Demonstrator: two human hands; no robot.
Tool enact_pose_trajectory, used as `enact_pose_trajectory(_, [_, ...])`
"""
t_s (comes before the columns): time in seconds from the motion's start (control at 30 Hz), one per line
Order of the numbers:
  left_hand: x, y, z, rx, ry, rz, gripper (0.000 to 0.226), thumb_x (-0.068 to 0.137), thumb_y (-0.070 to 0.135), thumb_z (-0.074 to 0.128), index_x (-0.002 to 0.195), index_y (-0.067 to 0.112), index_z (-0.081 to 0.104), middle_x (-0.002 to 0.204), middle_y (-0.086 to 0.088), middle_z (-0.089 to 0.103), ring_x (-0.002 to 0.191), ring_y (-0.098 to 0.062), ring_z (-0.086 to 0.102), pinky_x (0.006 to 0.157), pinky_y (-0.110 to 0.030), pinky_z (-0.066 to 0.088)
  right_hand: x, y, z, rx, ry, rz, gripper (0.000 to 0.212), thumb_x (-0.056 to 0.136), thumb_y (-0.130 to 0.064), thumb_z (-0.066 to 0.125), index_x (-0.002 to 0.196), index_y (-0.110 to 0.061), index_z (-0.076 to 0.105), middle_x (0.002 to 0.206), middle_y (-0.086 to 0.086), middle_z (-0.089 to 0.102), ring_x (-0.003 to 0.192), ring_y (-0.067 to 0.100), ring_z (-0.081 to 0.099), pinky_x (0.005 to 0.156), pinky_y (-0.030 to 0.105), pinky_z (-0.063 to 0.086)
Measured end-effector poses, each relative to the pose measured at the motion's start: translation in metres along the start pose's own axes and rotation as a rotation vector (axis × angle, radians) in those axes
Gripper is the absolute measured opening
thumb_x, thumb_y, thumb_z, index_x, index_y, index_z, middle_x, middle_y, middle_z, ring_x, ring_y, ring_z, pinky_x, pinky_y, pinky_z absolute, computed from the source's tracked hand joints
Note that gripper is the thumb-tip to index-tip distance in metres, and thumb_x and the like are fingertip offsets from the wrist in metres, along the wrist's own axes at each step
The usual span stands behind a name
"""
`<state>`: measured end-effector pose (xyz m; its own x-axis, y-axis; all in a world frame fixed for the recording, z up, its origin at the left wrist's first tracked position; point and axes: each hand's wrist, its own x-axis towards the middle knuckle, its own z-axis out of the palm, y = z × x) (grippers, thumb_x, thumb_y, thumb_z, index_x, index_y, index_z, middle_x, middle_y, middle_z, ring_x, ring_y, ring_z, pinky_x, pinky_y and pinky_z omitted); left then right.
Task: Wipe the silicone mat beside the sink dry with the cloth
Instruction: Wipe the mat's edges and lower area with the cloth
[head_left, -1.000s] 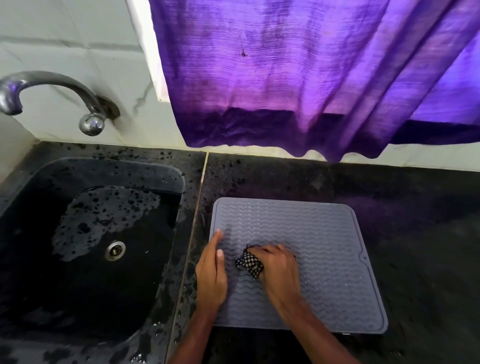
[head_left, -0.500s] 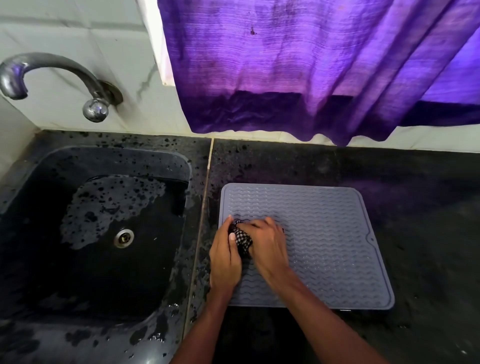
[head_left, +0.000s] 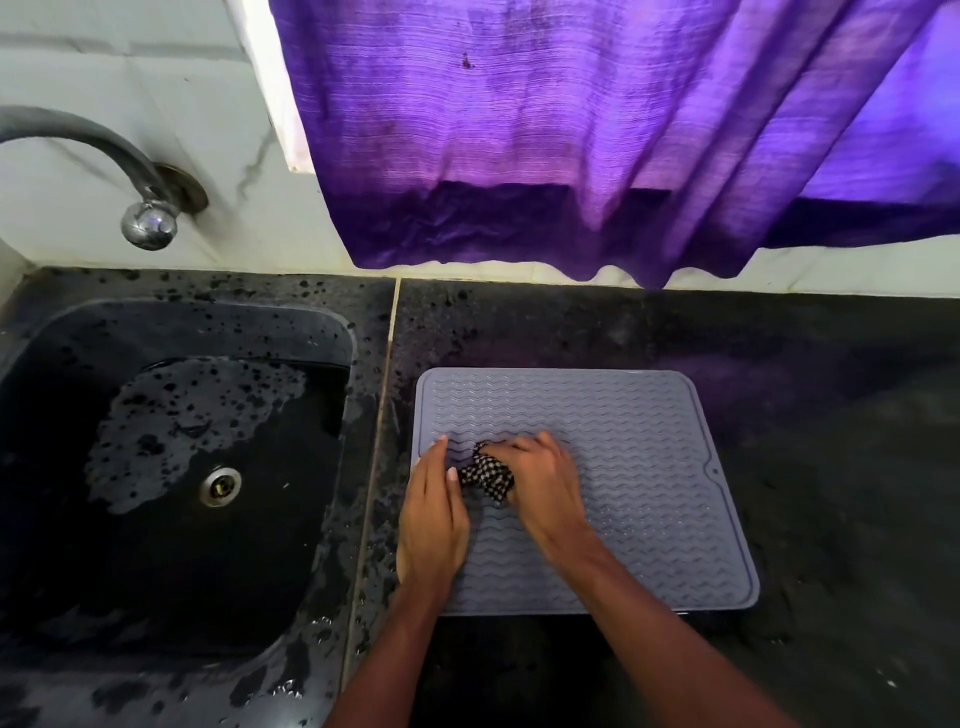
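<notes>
Lying bunched under the right hand's (head_left: 543, 486) curled fingers (head_left: 514, 451), the cloth (head_left: 487, 479) is pressed onto the silicone mat (head_left: 654, 467), left hand (head_left: 431, 525) flat beside the sink (head_left: 208, 313).

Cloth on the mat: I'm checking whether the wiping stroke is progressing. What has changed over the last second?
The right hand, gripping the checked cloth, rubbed it leftward across the mat, closing most of the gap to the thumb of the left hand. Nothing was taken up or let go. The left hand stayed flat on the mat's left edge, and the mat lies where it did.
</notes>
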<state>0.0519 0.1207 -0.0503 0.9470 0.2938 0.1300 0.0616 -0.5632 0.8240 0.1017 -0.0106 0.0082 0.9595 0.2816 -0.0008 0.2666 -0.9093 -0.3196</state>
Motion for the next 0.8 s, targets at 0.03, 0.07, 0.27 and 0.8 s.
enact_pose_trajectory(0.03, [0.000,-0.002,0.001,0.037,-0.007,0.015,0.047,0.105,0.029,0.035,0.143,0.006,0.051,0.144,-0.006,0.056,0.132,-0.020,0.052,0.110,-0.034,0.042,-0.001,0.004,0.001,0.012,-0.005,-0.006,0.050,0.072,-0.015,0.078,0.116,-0.035,0.066,0.105,-0.007,0.070,0.098,0.022,0.055,0.085,0.038,0.047])
enact_pose_trajectory(0.07, [0.000,-0.004,0.003,0.076,-0.013,0.033,0.044,0.105,0.023,0.039,0.142,0.004,0.052,0.143,-0.007,0.056,0.132,-0.021,0.053,0.110,-0.037,0.043,-0.001,0.007,0.001,0.031,-0.019,-0.021,0.052,0.071,-0.014,0.079,0.117,-0.035,0.066,0.105,-0.007,0.070,0.098,0.022,0.055,0.084,0.038,0.048])
enact_pose_trajectory(0.27, [0.003,-0.010,0.009,0.230,-0.008,0.085,0.049,0.103,0.033,0.033,0.134,0.007,0.061,0.145,-0.003,0.054,0.134,-0.017,0.049,0.111,-0.036,0.043,-0.003,0.025,-0.012,-0.023,0.044,0.024,0.056,0.061,-0.009,0.083,0.108,-0.035,0.069,0.100,-0.011,0.071,0.094,0.020,0.058,0.079,0.038,0.049])
enact_pose_trajectory(0.8, [-0.001,-0.010,0.011,0.581,-0.120,0.215,0.063,0.101,0.054,0.034,0.153,0.020,0.040,0.163,-0.004,0.030,0.152,-0.022,0.024,0.121,-0.040,0.027,-0.016,0.102,-0.025,-0.021,0.066,0.060,0.053,0.067,-0.013,0.079,0.111,-0.040,0.066,0.101,-0.017,0.070,0.093,0.014,0.058,0.077,0.035,0.049])
